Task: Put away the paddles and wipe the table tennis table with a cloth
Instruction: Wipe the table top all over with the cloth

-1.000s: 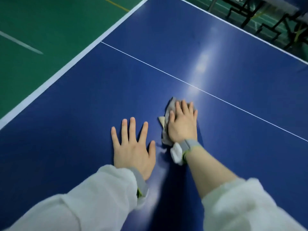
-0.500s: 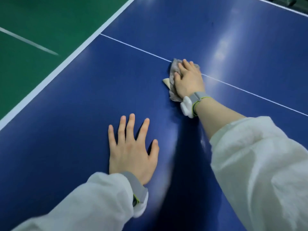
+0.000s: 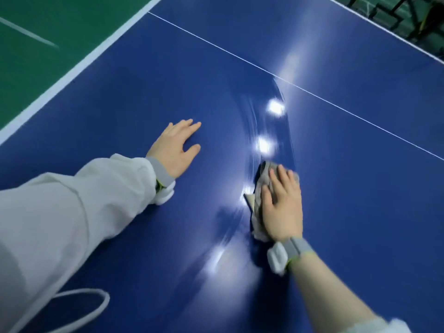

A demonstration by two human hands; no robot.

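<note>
Worktop [image 3: 120,97] first: the blue table tennis surface fills nearly the whole view, with a thin white centre line [image 3: 360,117] running across it on the far side of your hands and a white border [image 3: 79,68] along its left edge, where green floor [image 3: 48,20] begins. No paddles show anywhere in view, so judge the wiping step as the one in hand. A curved, shiny streak [image 3: 262,131] arcs from the centre line down to the cloth, and that looks like the swept path; the surface on either side of it appears duller and probably still needs passes.

Your left hand [image 3: 174,150] lies flat on the worktop to the left of the cloth, fingers straight and together, gripping nothing; use it as a brace, and lift it before you wipe there. Your right hand [image 3: 281,203] presses the grey cloth [image 3: 258,195] flat against the worktop, fingers extended over it rather than curled round it. The cloth is bunched, peeking out along the hand's left side, with a pale corner poking out.

To do this well, keep the palm weight even, overlap each arc with the streak beside it, and spread the cloth wider so more fabric meets the surface. Work outward from the centre line toward the border, and mind the white cord [image 3: 79,306] loop lying near your left sleeve [image 3: 72,212].
</note>
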